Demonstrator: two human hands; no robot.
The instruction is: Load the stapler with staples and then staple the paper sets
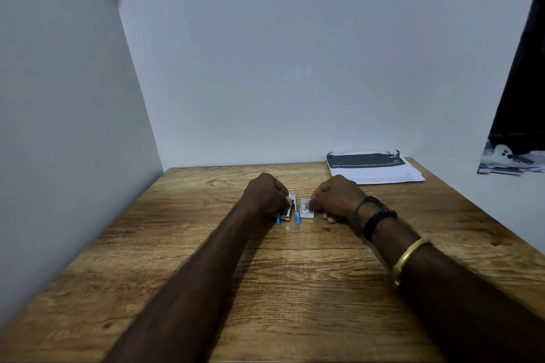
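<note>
Loading step: L hand (267, 194) gripped stapler (287, 211), fingers (286, 200) curled; R hand (336, 199) pinched staple box (306, 211). Next, prob.: draw out a strip, seat it in stapler.

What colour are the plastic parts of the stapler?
Blue; the rest of the stapler looks silvery. Head view.

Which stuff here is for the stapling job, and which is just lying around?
For the job: small blue-and-silver metal stapler, little white staple box, stack of printed white papers.
Just lying about: dark sheet with white shapes, far right.
</note>
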